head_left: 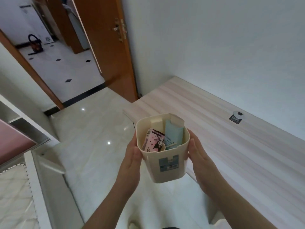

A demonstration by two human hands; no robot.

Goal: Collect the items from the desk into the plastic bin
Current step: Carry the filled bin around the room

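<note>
A cream plastic bin with a grey label on its front is held up in the air, off the left end of the desk. My left hand presses its left wall and my right hand presses its right wall. Inside the bin stand a pink packet with a black cartoon figure, a pale blue flat pack and a cream block at the back.
The light wood-grain desk runs along the white wall at right, with a round grommet and a black sticker on it. An open brown door is ahead on the left. A bed edge lies at lower left over glossy floor tiles.
</note>
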